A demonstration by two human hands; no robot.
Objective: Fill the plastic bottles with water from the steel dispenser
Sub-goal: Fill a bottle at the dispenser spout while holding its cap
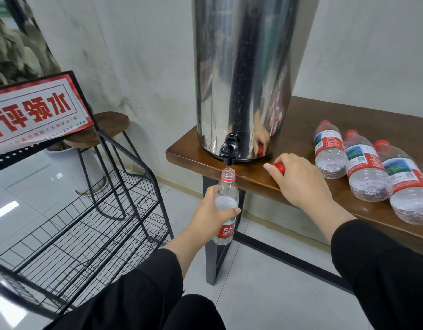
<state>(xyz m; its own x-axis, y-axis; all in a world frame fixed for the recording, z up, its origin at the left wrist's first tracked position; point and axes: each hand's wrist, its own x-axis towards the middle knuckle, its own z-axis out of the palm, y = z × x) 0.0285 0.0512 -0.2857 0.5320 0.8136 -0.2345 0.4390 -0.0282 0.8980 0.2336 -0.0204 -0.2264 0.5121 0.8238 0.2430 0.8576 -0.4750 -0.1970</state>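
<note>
A tall steel dispenser stands on the left end of a wooden table. Its black tap juts over the table's edge. Water runs from the tap into an uncapped plastic bottle with a red label, held upright just below the spout. My left hand grips this bottle around its middle. My right hand rests on the table's front edge and holds a red cap in its curled fingers.
Several capped bottles with red labels lie side by side on the table at the right. A black wire rack with a red and white sign stands at the left. A wooden stool and a plant are behind it.
</note>
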